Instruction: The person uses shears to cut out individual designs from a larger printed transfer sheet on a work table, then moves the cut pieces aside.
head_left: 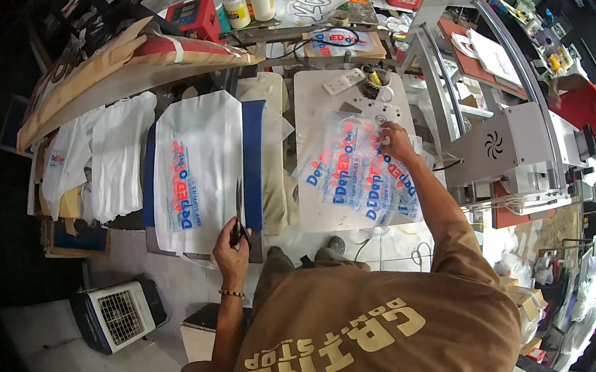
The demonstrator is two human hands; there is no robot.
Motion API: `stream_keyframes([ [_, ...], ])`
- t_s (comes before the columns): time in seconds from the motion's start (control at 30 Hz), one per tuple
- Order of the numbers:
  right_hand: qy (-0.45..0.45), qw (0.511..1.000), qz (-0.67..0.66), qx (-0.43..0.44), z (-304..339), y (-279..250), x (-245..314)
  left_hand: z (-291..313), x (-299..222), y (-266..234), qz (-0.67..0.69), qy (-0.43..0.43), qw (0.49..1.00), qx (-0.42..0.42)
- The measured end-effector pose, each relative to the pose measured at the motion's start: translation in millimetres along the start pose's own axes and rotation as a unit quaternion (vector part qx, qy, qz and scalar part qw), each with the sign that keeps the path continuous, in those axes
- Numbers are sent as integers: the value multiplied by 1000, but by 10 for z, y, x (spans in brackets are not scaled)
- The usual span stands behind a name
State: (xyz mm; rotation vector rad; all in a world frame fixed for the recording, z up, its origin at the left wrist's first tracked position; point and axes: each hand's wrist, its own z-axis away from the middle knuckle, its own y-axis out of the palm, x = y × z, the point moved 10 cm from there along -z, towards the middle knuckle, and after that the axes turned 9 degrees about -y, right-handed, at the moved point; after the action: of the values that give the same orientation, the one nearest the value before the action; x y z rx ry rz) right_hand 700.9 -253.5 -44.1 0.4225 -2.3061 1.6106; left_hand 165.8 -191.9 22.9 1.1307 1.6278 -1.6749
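Observation:
My left hand (pixel 232 253) is closed round the handles of dark scissors (pixel 240 204), whose blades point away from me. Beside the blades, a white fabric piece (pixel 199 124) with cut far corners lies flat on a blue board (pixel 255 129). A red and blue printed film lies on its lower part. On the white tabletop (pixel 306 88) to the right, several clear film sheets (pixel 346 174) with red and blue prints overlap loosely. My right hand (pixel 397 142) pinches the sheets near their far right edge; the fingertips are partly hidden.
White fabric pieces (pixel 123 156) lie at the left. A power strip (pixel 344 81) and a white mug (pixel 385 96) stand behind the films. A machine with a metal frame (pixel 502 145) rises on the right. An air cooler (pixel 120 314) is on the floor; a person in red (pixel 581 105) is far right.

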Motion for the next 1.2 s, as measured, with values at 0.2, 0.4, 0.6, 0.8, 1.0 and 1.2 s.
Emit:
stream_keyframes([
  [0.2, -13, 998, -47, -38, -36, -159, 178, 17, 7, -78, -11, -18, 1000, -3],
  [0.4, -173, 958, -180, 140, -570, -611, 2355, 46, -187, -265, 12, -70, 997, 19],
  [0.6, -209, 867, -421, 166, -1441, -556, 4182, -51, 298, -1181, 316, -11, 936, -155],
  [0.8, -189, 892, -394, -119, -2315, 656, 4327, 66, 485, -2040, 163, -54, 941, -293],
  [1.0, -32, 923, -361, -127, -2388, 1762, 4150, 441, 602, -2126, 76, -69, 947, -304],
  [1.2, -75, 938, -276, -197, -1822, 760, 4025, 331, 653, -1776, 156, -18, 973, -172],
])
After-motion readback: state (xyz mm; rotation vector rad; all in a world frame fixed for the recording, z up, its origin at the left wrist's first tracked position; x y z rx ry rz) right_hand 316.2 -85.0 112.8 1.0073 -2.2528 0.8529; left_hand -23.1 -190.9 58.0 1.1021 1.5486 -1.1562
